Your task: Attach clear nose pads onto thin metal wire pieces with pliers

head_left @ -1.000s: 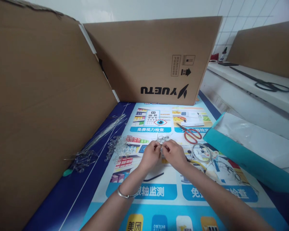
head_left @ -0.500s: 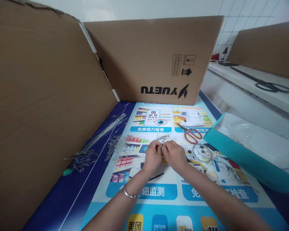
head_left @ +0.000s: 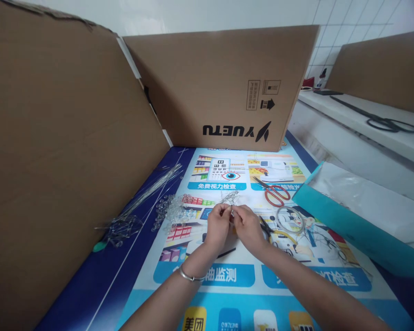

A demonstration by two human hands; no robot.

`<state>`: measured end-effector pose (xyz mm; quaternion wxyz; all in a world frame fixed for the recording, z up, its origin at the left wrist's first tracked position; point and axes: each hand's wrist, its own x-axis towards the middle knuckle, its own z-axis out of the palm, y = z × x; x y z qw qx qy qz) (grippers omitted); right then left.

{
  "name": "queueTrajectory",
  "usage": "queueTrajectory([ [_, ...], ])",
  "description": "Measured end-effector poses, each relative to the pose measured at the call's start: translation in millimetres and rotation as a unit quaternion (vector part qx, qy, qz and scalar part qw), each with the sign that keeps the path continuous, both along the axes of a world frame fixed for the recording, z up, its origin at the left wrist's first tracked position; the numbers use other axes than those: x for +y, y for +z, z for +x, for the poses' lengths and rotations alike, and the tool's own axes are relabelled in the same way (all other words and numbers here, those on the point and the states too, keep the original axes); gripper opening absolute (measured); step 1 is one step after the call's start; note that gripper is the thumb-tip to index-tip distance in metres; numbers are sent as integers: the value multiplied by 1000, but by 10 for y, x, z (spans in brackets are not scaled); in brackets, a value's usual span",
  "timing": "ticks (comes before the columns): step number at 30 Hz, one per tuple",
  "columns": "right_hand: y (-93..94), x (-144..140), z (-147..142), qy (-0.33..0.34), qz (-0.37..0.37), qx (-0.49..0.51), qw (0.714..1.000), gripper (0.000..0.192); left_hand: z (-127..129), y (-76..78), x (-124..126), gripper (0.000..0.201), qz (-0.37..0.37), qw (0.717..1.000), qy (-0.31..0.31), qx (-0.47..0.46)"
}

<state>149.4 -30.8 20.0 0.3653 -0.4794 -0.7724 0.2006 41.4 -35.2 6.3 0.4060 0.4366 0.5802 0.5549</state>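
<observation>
My left hand (head_left: 218,224) and my right hand (head_left: 249,226) meet at the middle of the printed table cover, fingertips pinched together. Between them they grip a small bunch of beaded wire (head_left: 230,197), whose thin silvery loops stick up beyond the fingers. The lower part of the bunch is hidden by my hands. Left of my left hand lies a spread of clear beads (head_left: 174,212). To the right of my right hand are red-handled scissors (head_left: 276,195), a roll of wire (head_left: 290,219) and a dark-bladed tool (head_left: 266,226) partly behind my wrist.
A bundle of straight wires (head_left: 148,188) lies at the left, with a tangle of beaded wires (head_left: 119,232) at its near end. Cardboard panels (head_left: 224,87) stand at the back and left. A teal box (head_left: 352,225) sits at right; large black scissors (head_left: 382,120) rest on the ledge.
Both hands stay pinched on the beaded wire, with slight finger shifts. My right hand has moved a little left, and more of the dark-bladed tool shows. The view has shifted slightly.
</observation>
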Motion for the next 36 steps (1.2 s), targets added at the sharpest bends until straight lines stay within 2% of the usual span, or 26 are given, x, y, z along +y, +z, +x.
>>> queueTrajectory([
  [8, -2, 75, 59, 27, -20, 36, 999, 19, -4, -39, 10, 19, -24, 993, -36, -107],
  [19, -41, 139, 100, 18, -32, 34, 999, 19, 14, -58, 1, 19, -30, 983, -53, -171],
  [26, -36, 180, 116, 14, -14, -10, 1000, 18, 21, -44, 7, 19, -28, 980, -59, -186],
  [32, -5, 181, 131, -24, 20, -61, 998, 10, 27, -27, 20, 20, -29, 980, -56, -187],
  [36, 28, 137, 112, -32, 42, -106, 993, 14, 43, -6, 9, 17, -27, 982, -50, -180],
])
